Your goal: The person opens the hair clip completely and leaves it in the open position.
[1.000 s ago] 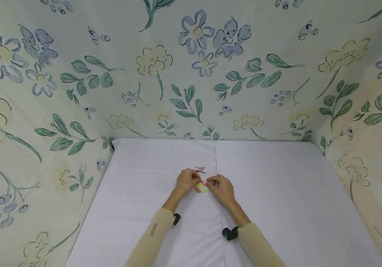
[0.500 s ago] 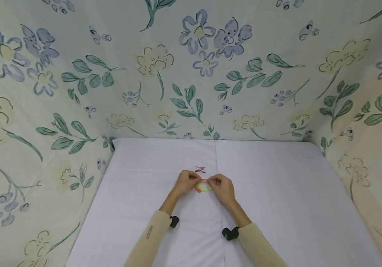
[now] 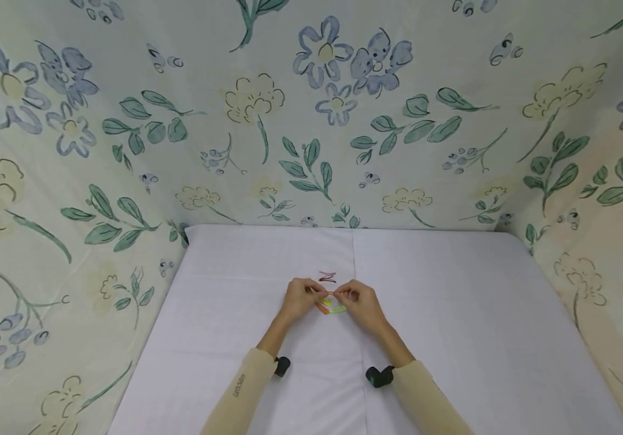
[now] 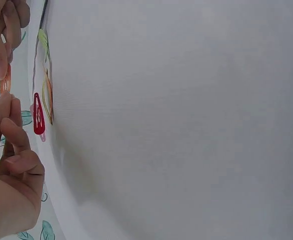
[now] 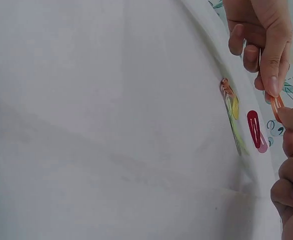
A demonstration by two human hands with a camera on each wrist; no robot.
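My left hand (image 3: pixel 299 298) and right hand (image 3: pixel 359 301) come together over the middle of the table. Between them an orange snap hair clip (image 5: pixel 277 108) is stretched, one end pinched by each hand's thumb and fingertips. The same clip (image 4: pixel 5 84) shows as a slim orange piece in the left wrist view. Just below the hands lie more clips: a light green one (image 3: pixel 338 310), an orange one (image 3: pixel 322 309) and a yellow one (image 5: pixel 235 107). Beyond the fingers rests a dark red clip (image 5: pixel 254 129), partly overlapping a pink clip (image 5: pixel 263 145).
White cloth covers the table (image 3: pixel 452 314), with a seam running from front to back. A floral curtain (image 3: pixel 311 151) rises along its far edge and both sides. Black wrist cameras (image 3: pixel 380 376) sit at the cuffs of the beige sleeves (image 3: pixel 425 393).
Both hands have tilted slightly, and the orange clip between them now lies level across the gap. The left forearm has shifted a little leftward. The clips on the table have stayed put.
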